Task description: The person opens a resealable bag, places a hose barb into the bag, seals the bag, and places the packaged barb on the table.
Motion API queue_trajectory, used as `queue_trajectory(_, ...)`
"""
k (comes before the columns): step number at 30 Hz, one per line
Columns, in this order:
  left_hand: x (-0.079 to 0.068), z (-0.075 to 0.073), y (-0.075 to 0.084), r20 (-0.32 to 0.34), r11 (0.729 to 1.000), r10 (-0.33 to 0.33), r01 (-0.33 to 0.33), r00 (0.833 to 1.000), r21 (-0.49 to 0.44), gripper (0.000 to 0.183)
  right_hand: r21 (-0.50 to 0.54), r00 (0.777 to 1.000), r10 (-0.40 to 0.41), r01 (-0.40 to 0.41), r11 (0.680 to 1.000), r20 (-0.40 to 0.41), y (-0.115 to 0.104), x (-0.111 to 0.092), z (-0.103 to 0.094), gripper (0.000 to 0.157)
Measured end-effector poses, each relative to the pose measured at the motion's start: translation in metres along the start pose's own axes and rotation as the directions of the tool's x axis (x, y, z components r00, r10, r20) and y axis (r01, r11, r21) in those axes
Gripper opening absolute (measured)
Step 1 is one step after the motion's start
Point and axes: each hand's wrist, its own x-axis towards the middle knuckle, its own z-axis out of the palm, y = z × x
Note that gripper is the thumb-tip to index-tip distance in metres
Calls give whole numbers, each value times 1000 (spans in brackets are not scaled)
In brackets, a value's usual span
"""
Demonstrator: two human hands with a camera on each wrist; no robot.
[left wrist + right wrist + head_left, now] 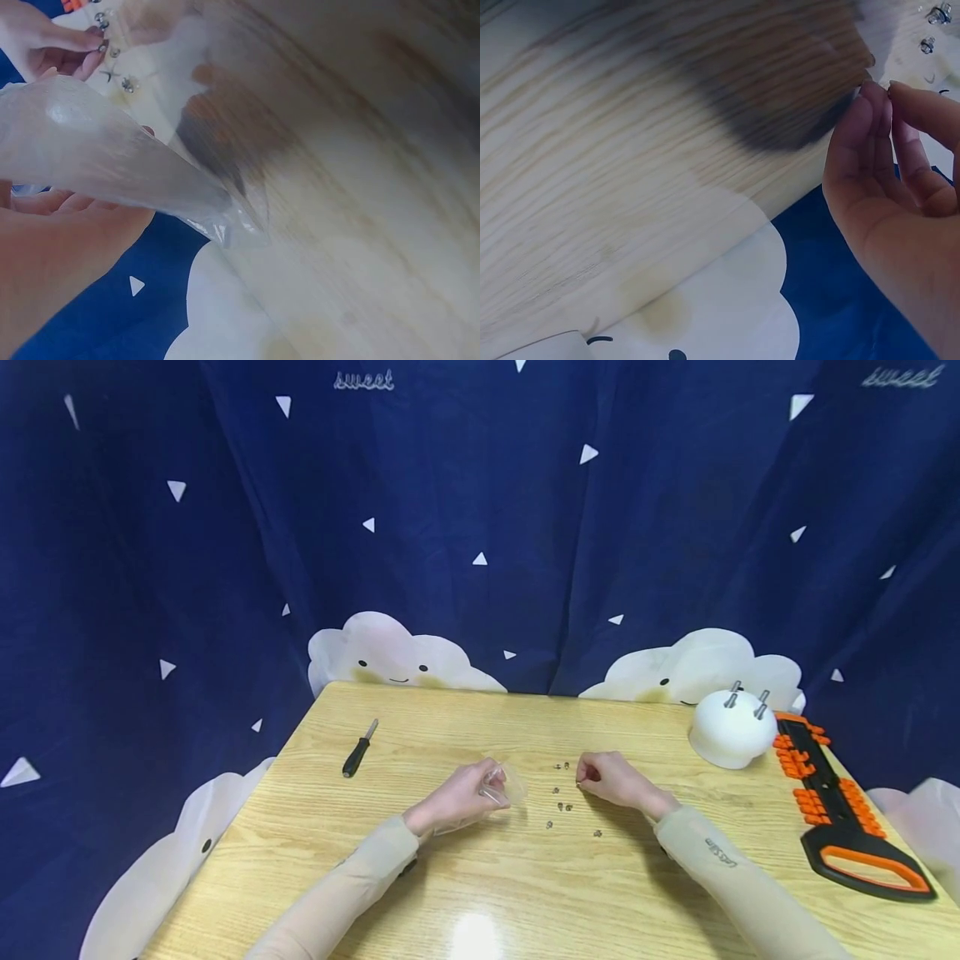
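Note:
My left hand [461, 795] grips a clear plastic bag [514, 785], left of a scatter of small metal pieces. Up close in the left wrist view, the crumpled bag [97, 142] lies across the palm and hangs past the fingers. To the right of the scatter, my right hand [617, 779] is low over the table, thumb and fingertips pinched together. A tiny shiny metal piece [103, 46] shows at those fingertips in the left wrist view. Several loose metal pieces [560, 807] lie between the two hands; two of the pieces [928, 45] appear beyond the right fingertips.
A screwdriver [360, 756] with a black handle lies at the back left of the wooden table [450, 727]. At the back right stands a round white object [731, 731] with metal pegs on top. Beside it lies a black and orange toothed tool [832, 802] with a loop handle.

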Motion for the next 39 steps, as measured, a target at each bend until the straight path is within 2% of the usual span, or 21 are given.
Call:
queue_trajectory(9, 2, 1, -1, -13, 1000, 8, -8, 1000, -1, 35, -13, 997, -68, 67, 998, -26, -10, 4, -4, 12)
queue_trajectory(27, 2, 1, -1, -20, 1000, 4, -4, 1000, -1, 35, -16, 969, -237, 236, 972, -64, -79, 22, -12, 13)
queue_trajectory(32, 3, 1, -1, -10, 1000, 24, -24, 1000, -7, 37, -13, 959, -277, 277, 961, -57, -93, 26, -10, 12)
queue_trajectory(39, 3, 2, 0, 8, 999, 3, -3, 1000, -41, 39, 14, 948, -315, 315, 949, -37, -104, 32, -4, 12)
